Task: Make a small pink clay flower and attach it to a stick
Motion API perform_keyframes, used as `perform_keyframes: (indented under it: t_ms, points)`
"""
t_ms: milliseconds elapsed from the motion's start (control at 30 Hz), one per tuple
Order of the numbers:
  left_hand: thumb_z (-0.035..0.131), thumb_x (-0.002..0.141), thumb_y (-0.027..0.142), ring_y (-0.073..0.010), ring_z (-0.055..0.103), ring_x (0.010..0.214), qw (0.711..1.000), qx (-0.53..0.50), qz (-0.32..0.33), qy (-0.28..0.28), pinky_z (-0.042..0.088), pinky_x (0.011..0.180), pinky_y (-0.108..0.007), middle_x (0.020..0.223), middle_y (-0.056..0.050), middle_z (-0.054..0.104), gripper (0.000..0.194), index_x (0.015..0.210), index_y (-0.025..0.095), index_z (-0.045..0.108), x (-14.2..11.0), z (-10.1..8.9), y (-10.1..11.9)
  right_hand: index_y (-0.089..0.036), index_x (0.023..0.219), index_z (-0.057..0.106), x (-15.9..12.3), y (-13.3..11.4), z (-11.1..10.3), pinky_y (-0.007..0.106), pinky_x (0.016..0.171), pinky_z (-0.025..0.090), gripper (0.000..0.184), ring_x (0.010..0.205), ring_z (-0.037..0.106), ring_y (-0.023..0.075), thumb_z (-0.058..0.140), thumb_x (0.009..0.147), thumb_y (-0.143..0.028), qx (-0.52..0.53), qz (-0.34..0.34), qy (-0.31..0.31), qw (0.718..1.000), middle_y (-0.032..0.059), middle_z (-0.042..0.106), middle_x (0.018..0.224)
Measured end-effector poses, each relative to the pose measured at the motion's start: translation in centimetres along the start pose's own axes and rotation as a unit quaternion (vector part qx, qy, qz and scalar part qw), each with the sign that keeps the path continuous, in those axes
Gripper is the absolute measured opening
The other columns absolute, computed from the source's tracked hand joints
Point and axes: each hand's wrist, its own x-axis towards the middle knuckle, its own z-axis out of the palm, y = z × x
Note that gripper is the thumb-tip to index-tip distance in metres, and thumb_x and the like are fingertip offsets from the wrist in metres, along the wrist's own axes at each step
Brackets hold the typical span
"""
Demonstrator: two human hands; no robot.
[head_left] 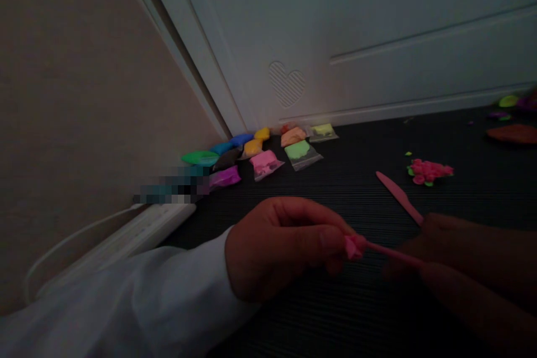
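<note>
My left hand [289, 243] is closed, pinching a small pink clay flower [354, 246] between thumb and forefinger. From the right, my right hand [457, 257] grips a thin pink modelling stick [396, 255], and its tip meets the flower. That hand lies in deep shade, so its lower fingers are hard to make out. A pink plastic knife [397, 194] points away beside my right hand, which hides its handle end; I cannot tell whether the hand touches it. Further back on the dark table [348, 184] lies a cluster of pink clay roses [430, 172] with green leaves.
Several bags of coloured clay, among them a pink bag [265, 164] and a light green bag [301, 152], lie along the white panel [377, 22]. A white power strip [155, 229] stands at the left wall. At far right is a reddish-brown clay piece [512, 134].
</note>
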Motion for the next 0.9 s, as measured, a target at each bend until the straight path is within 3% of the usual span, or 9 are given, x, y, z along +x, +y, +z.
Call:
perform_keyframes:
  t_ms: [133, 333, 600, 767, 900]
  points:
    - [0.059, 0.065, 0.019, -0.0087, 0.048, 0.057, 0.999, -0.033, 0.0, -0.011, 0.034, 0.053, -0.021, 0.06, 0.0, 0.055, 0.006, 0.066, 0.014, 0.064, 0.0, 0.0, -0.1, -0.035, 0.067, 0.056, 0.3, -1.2, -1.4, 0.02, 0.042, 0.035, 0.027, 0.043, 0.046, 0.0085, 0.031, 0.075, -0.04, 0.036, 0.019, -0.071, 0.997, -0.0071, 0.05, 0.05]
    - [0.057, 0.067, 0.018, -0.0087, 0.048, 0.059, 0.999, -0.034, 0.005, -0.024, 0.035, 0.054, -0.02, 0.062, 0.0, 0.055, 0.007, 0.066, 0.014, 0.063, -0.1, -0.1, -0.1, -0.036, 0.067, 0.055, 0.2, -1.4, -1.5, 0.021, 0.043, 0.033, 0.024, 0.043, 0.046, 0.009, 0.034, 0.074, -0.041, 0.059, 0.03, -0.052, 0.996, -0.0076, 0.051, 0.05]
    - [0.055, 0.068, 0.016, -0.0086, 0.049, 0.059, 0.998, -0.056, 0.001, -0.038, 0.036, 0.054, -0.02, 0.062, 0.0, 0.054, 0.008, 0.067, 0.013, 0.063, -0.1, -0.2, -0.2, -0.04, 0.068, 0.057, 0.3, -1.2, -1.6, 0.022, 0.045, 0.04, 0.026, 0.048, 0.051, 0.0105, 0.031, 0.071, -0.044, 0.05, 0.062, -0.098, 0.992, -0.0088, 0.054, 0.054]
    - [0.056, 0.067, 0.017, -0.009, 0.049, 0.06, 0.997, -0.062, -0.008, -0.038, 0.036, 0.056, -0.02, 0.061, 0.0, 0.054, 0.008, 0.066, 0.013, 0.063, -0.1, -0.1, 0.0, -0.032, 0.059, 0.054, 0.5, -1.4, -1.8, 0.021, 0.043, 0.038, 0.021, 0.046, 0.051, 0.0105, 0.038, 0.07, -0.04, 0.062, 0.057, -0.106, 0.991, -0.0081, 0.055, 0.052]
    - [0.057, 0.067, 0.018, -0.0094, 0.049, 0.06, 0.997, -0.063, -0.015, -0.047, 0.036, 0.056, -0.02, 0.061, -0.001, 0.054, 0.008, 0.067, 0.013, 0.064, -0.2, -0.1, 0.0, -0.036, 0.067, 0.058, 0.8, -1.7, -2.2, 0.018, 0.042, 0.039, 0.017, 0.044, 0.051, 0.008, 0.041, 0.068, -0.033, 0.055, 0.055, -0.112, 0.991, -0.0104, 0.054, 0.05]
